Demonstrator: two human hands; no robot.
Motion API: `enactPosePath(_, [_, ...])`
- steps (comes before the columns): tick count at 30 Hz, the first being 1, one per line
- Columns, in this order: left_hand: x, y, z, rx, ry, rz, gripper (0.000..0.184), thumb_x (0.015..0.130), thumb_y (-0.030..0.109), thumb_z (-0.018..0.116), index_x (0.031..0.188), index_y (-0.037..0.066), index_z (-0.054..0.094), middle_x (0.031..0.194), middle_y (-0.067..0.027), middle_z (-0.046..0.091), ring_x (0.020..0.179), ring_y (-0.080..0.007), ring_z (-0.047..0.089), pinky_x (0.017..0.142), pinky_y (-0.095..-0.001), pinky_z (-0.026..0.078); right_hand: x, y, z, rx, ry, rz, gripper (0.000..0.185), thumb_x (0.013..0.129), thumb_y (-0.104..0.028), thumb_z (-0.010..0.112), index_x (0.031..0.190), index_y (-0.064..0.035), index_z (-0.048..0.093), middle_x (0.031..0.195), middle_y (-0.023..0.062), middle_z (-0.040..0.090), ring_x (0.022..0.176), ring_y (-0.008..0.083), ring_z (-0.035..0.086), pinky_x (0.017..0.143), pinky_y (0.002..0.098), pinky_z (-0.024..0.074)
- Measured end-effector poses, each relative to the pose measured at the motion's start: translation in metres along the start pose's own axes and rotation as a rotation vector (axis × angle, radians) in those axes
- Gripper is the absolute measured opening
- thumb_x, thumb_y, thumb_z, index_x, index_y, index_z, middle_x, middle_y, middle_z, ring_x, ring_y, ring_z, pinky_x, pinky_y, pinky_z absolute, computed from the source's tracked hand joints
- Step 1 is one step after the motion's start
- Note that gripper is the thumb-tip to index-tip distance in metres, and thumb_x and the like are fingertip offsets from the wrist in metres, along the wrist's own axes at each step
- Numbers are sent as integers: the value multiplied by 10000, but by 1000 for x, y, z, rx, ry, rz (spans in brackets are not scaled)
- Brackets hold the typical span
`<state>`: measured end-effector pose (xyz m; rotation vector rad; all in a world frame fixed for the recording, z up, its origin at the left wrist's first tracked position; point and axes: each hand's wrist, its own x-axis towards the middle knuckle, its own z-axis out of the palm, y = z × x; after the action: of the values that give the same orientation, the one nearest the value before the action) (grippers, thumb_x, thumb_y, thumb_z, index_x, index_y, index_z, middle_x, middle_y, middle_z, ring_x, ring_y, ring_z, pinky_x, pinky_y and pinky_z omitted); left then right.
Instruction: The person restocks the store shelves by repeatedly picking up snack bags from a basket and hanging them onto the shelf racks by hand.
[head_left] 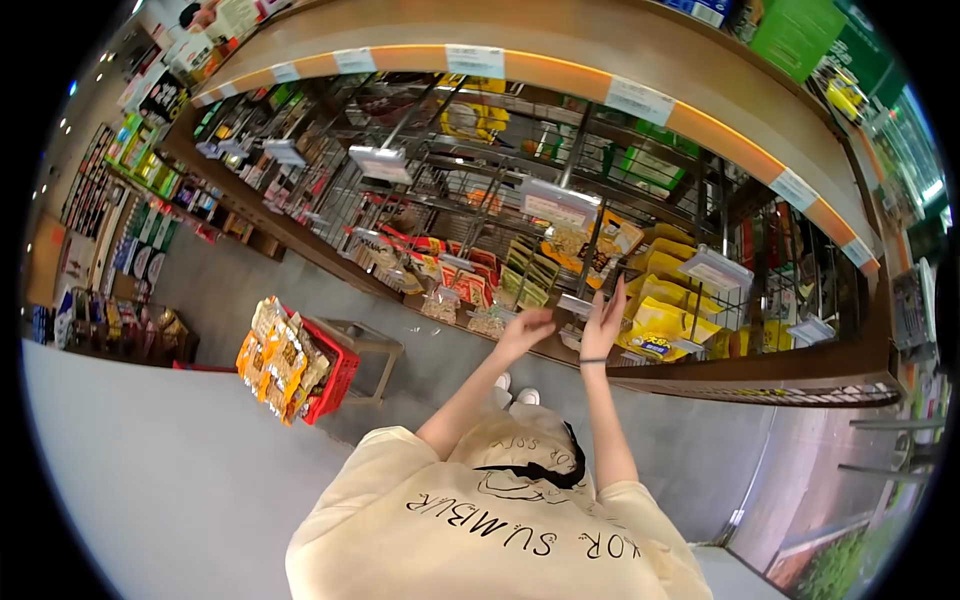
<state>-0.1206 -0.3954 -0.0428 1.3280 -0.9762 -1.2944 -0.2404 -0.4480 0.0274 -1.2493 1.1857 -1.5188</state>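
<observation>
My left hand (524, 334) hangs in front of the lower shelf with its fingers loosely bent, and I see nothing in it. My right hand (603, 322) reaches up with fingers stretched out, beside the yellow snack bags (662, 322); whether it touches them I cannot tell. Behind it, an orange and black snack bag (612, 246) hangs on a rack hook. Green packets (528, 272) stand just beyond my left hand, with red packets (468, 280) farther left. Clear bags (440, 304) of small pieces lie along the shelf's front edge.
A red basket (338, 372) heaped with orange and beige snack bags (285, 365) rests by a stool (372, 350) at left. The brown upper shelf (560, 60) with price labels overhangs the rack. Metal hooks with label holders (560, 205) jut outward.
</observation>
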Motion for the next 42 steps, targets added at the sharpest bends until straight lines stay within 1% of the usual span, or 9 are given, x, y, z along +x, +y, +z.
enactPosePath(6, [-113, -69, -35, -167, -35, -395, 335, 697, 185, 607, 976, 36, 495, 886, -36, 543, 841, -100, 493, 751, -240, 392, -102, 82, -61, -277, -507, 323, 166, 805, -97, 431, 913, -18, 530, 836, 71, 582, 777, 134, 534, 699, 239, 411])
enactPosePath(12, [-173, -59, -43, -122, -131, -603, 374, 708, 268, 580, 1015, 82, 477, 942, -29, 525, 886, -99, 480, 785, -234, 366, -191, 172, -173, -1070, -1174, 508, 211, 736, -190, 505, 885, -43, 530, 728, 84, 577, 682, 186, 542, 614, 271, 428])
enactPosePath(14, [-184, -82, -53, -159, -94, -511, 402, 691, 281, 585, 1019, 79, 470, 934, -52, 539, 884, -138, 499, 763, -254, 384, -227, 225, -232, -686, -925, 702, 192, 733, -187, 493, 863, -51, 534, 763, 91, 566, 696, 216, 544, 619, 283, 437])
enactPosePath(16, [-196, -97, -67, 51, 4, -372, 399, 691, 261, 578, 1016, 58, 462, 896, -85, 554, 847, -188, 522, 733, -282, 405, -231, 186, -227, -596, -249, 1534, 187, 735, -182, 479, 847, -44, 538, 821, 99, 551, 709, 218, 541, 613, 291, 444])
enactPosePath(18, [-216, -89, -81, 197, 70, -369, 403, 690, 262, 574, 1013, 50, 459, 883, -101, 556, 834, -207, 527, 723, -295, 410, -242, 193, -238, -755, -20, 1668, 190, 732, -228, 444, 804, -92, 557, 840, 76, 572, 654, 170, 534, 564, 312, 412])
enactPosePath(28, [-353, -128, -189, 232, 245, -354, 402, 680, 279, 553, 1004, 57, 469, 841, -116, 563, 790, -230, 541, 700, -314, 418, -268, 175, -41, -651, -669, 1211, 173, 754, -211, 469, 860, -88, 529, 797, 45, 583, 677, 119, 550, 564, 243, 418])
enactPosePath(34, [-501, -224, -231, 524, 612, -805, 317, 708, 270, 467, 950, 69, 510, 878, -166, 553, 837, -308, 524, 703, -374, 420, -329, 153, 73, -465, -1008, 1006, 173, 755, -117, 454, 888, -29, 522, 779, 82, 580, 663, 127, 544, 534, 222, 415])
enactPosePath(38, [-587, -256, -213, 345, 327, -1209, 291, 719, 269, 441, 901, 61, 531, 848, -169, 559, 828, -304, 529, 690, -383, 421, -371, 189, 92, -467, -1100, 962, 139, 749, -37, 442, 854, 3, 525, 757, 97, 577, 655, 143, 544, 593, 239, 443])
enactPosePath(42, [-616, -273, -181, 103, 648, -1148, 289, 727, 273, 428, 882, 54, 535, 851, -173, 559, 830, -307, 528, 696, -381, 419, -379, 182, 157, -507, -1076, 1019, 151, 756, -92, 462, 879, -38, 530, 748, 73, 576, 654, 132, 545, 572, 228, 436])
